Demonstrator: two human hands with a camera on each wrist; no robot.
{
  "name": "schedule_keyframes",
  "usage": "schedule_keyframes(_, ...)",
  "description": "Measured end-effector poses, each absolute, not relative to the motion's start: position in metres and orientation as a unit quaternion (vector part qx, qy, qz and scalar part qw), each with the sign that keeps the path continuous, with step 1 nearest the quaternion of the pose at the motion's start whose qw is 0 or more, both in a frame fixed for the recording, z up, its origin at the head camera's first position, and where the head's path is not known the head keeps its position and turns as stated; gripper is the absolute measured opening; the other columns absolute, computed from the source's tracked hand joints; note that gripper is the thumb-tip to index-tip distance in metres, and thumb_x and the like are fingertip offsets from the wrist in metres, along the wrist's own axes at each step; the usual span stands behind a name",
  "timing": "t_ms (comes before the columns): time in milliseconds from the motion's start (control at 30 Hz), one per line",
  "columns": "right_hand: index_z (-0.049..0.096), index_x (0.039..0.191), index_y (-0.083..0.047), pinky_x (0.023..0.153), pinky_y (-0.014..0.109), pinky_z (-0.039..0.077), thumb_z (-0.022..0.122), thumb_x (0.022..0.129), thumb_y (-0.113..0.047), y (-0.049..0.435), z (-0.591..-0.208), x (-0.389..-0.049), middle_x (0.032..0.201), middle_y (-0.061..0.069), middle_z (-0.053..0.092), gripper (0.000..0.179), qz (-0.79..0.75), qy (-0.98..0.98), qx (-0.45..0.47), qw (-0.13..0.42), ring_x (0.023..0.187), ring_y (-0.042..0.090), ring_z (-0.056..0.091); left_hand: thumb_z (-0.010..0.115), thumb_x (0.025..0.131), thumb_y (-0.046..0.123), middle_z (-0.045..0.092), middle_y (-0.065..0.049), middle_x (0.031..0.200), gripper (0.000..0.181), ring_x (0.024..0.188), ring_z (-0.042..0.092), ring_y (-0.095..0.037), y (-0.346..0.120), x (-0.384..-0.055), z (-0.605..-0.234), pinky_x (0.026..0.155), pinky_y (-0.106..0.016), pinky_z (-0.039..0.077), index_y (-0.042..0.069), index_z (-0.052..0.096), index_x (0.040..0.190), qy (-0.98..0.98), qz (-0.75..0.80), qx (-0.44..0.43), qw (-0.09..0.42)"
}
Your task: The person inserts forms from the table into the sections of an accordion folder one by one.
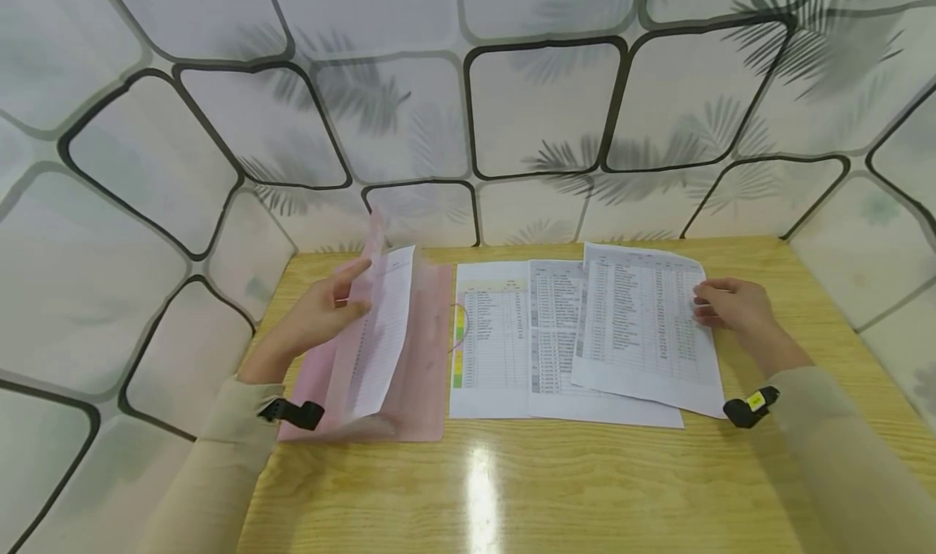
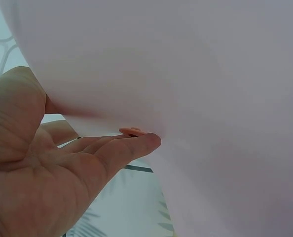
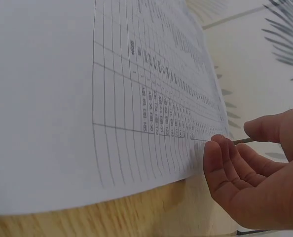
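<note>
My left hand (image 1: 322,310) holds the upright cover of a pink folder (image 1: 431,359). In the left wrist view the cover (image 2: 210,74) fills most of the picture and hides part of the fingers. Inside the folder a printed sheet (image 1: 383,335) stands raised, curving at its free side. At the right, the fingertips of my right hand (image 1: 734,304) touch the right edge of a printed table sheet (image 1: 643,326). Seen from the right wrist, the thumb stays apart from this sheet (image 3: 48,108), and the fingers bend loosely at its edge.
Two more printed sheets lie side by side, one with a yellow and green strip (image 1: 490,359), the other (image 1: 552,335) partly under the right-hand sheet. All rest on a wooden table (image 1: 585,481). A patterned wall (image 1: 541,115) closes off the back and sides.
</note>
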State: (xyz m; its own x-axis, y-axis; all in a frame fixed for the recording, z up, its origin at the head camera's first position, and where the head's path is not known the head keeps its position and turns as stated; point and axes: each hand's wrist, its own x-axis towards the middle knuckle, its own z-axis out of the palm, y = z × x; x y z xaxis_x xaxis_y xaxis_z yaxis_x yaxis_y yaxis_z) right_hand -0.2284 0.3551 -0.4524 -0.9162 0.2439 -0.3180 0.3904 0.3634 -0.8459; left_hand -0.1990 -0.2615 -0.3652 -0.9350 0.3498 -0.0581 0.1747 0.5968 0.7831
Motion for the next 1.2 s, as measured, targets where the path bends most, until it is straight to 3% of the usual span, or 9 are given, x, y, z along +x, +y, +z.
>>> schedule_keyframes(633, 0.043, 0.15, 0.013, 0.068, 0.024, 0.061, 0.055, 0.106, -0.026, 0.377, -0.455, -0.238, 0.069, -0.02, 0.062, 0.061, -0.516, 0.821, 0.231, 0.084, 0.067, 0.0, 0.064, 0.059, 0.105, 0.008, 0.042, -0.032, 0.161, 0.07, 0.148, 0.045, -0.046, -0.262, -0.199, -0.365, 0.114, -0.061, 0.042, 0.003, 0.025, 0.167, 0.886, 0.426, 0.149, 0.104)
schedule_keyframes(1200, 0.049, 0.149, 0.01, 0.063, 0.026, 0.054, 0.061, 0.102, -0.031, 0.372, -0.456, -0.246, 0.079, -0.006, 0.059, 0.063, -0.433, 0.856, 0.265, 0.095, 0.067, 0.007, 0.059, 0.059, 0.104, 0.008, 0.042, -0.032, 0.161, 0.07, 0.147, 0.045, -0.047, -0.261, -0.199, -0.364, 0.114, -0.062, 0.042, 0.004, 0.027, 0.167, 0.89, 0.42, 0.144, 0.104)
